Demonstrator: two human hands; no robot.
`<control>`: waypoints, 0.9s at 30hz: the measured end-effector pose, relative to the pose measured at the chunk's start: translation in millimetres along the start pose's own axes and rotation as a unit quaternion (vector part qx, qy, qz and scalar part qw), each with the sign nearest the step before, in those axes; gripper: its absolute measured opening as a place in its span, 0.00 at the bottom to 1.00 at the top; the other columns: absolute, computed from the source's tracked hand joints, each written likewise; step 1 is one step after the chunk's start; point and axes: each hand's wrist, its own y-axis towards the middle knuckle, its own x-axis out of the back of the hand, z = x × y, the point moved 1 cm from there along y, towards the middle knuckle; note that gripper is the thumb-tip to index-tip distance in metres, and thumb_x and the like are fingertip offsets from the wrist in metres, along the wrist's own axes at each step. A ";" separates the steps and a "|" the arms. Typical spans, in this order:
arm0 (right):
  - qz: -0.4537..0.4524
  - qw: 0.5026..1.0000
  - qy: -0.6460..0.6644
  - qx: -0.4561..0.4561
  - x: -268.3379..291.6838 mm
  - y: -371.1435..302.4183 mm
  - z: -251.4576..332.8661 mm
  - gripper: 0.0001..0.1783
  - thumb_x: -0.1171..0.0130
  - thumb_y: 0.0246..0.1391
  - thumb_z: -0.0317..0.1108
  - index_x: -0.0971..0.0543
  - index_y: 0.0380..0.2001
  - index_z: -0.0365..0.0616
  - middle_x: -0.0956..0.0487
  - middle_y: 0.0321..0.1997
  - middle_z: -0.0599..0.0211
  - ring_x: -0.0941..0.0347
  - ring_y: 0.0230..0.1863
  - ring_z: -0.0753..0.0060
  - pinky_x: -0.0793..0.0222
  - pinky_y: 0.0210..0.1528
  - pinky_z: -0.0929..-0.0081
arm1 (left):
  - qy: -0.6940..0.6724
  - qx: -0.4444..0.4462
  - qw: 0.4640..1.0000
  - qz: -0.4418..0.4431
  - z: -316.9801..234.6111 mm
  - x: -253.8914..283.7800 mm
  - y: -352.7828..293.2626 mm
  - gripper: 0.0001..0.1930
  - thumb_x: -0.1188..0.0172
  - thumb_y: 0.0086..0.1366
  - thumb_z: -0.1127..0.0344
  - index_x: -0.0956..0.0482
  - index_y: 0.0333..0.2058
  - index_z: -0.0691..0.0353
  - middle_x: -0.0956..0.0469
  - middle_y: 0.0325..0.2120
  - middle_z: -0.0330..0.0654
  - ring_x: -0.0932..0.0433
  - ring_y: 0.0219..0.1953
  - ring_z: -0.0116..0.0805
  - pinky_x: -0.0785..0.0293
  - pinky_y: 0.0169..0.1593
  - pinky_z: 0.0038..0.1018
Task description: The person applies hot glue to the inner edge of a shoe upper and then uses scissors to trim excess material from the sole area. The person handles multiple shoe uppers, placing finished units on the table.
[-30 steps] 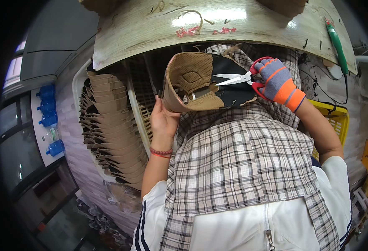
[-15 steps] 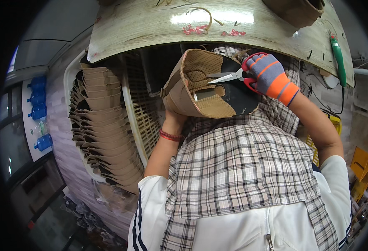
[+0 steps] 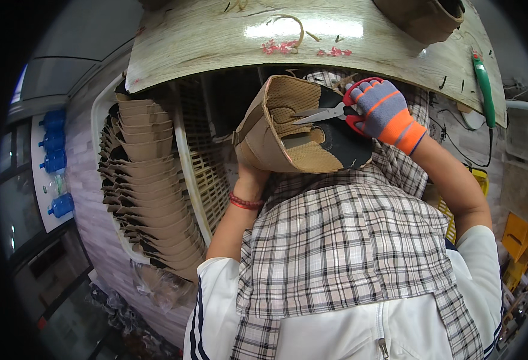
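Note:
A brown stitched piece that looks like a boot upper [image 3: 258, 135], with tan mesh lining and a black inner part, is held above my lap, its opening turned up and to the right. My left hand [image 3: 250, 170] grips it from the lower left, with the fingers hidden behind it. My right hand [image 3: 387, 111], in a grey and orange glove, is closed on the red handles of a pair of scissors [image 3: 327, 114]. The blades reach into the opening, a little apart, over the mesh lining. I cannot tell whether they touch it.
The table [image 3: 192, 51] ahead bears pink scraps [image 3: 279, 47], cut strips, another brown upper [image 3: 423, 21] and a green-handled tool [image 3: 484, 90] with a cord. At left stands a white bin [image 3: 99, 108] of stacked brown uppers [image 3: 156, 180], beside a yellowish slatted crate [image 3: 201, 144].
The scissor blades have come closer together and their tips have shifted slightly left and down. The upper has tilted and dropped a little in my left hand.

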 end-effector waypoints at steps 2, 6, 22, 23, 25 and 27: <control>-0.002 0.999 -0.031 0.006 -5.3 -4.9 -5.7 0.17 0.28 0.43 0.44 0.20 0.35 0.54 0.20 0.32 0.69 0.23 0.37 0.63 0.29 0.40 0.66 | 0.021 0.001 1.000 -0.011 -0.2 0.9 -1.1 0.22 0.37 0.68 0.65 0.29 0.57 0.66 0.23 0.50 0.42 0.25 0.50 0.31 0.26 0.54 0.28; 0.013 0.998 -0.049 -0.038 0.0 -23.6 -17.2 0.16 0.30 0.43 0.42 0.21 0.36 0.51 0.20 0.29 0.67 0.22 0.34 0.59 0.27 0.39 0.63 | -0.031 0.017 0.999 -0.012 1.7 1.6 -2.9 0.23 0.37 0.68 0.65 0.30 0.59 0.66 0.24 0.52 0.43 0.25 0.52 0.34 0.27 0.57 0.31; 0.062 0.971 0.156 -0.169 13.0 -45.3 7.4 0.18 0.33 0.51 0.43 0.19 0.41 0.44 0.18 0.35 0.57 0.20 0.38 0.52 0.24 0.41 0.64 | 0.067 0.097 0.993 0.008 -44.7 27.6 -10.0 0.14 0.36 0.66 0.68 0.23 0.48 0.64 0.19 0.36 0.40 0.19 0.37 0.27 0.21 0.38 0.23; 0.094 0.970 0.162 -0.154 18.9 -49.5 16.6 0.18 0.33 0.52 0.44 0.19 0.41 0.43 0.18 0.34 0.56 0.20 0.38 0.51 0.25 0.41 0.63 | 0.089 0.137 0.986 0.020 -45.7 37.1 -10.8 0.10 0.35 0.64 0.69 0.24 0.43 0.62 0.20 0.30 0.37 0.19 0.31 0.23 0.23 0.27 0.19; 0.222 0.945 0.188 -0.148 32.6 -43.6 29.9 0.22 0.34 0.53 0.48 0.20 0.42 0.43 0.18 0.33 0.54 0.21 0.38 0.49 0.25 0.41 0.61 | 0.106 0.276 0.953 0.069 -61.4 49.1 -17.1 0.11 0.34 0.63 0.69 0.24 0.42 0.61 0.20 0.29 0.36 0.19 0.29 0.24 0.25 0.23 0.19; 0.268 0.943 0.178 -0.082 34.3 -45.2 36.8 0.25 0.35 0.52 0.53 0.19 0.43 0.43 0.18 0.33 0.56 0.20 0.38 0.51 0.24 0.40 0.62 | 0.110 0.360 0.924 0.070 -69.9 41.7 -29.8 0.13 0.30 0.58 0.72 0.24 0.40 0.59 0.22 0.27 0.36 0.20 0.26 0.26 0.27 0.18 0.20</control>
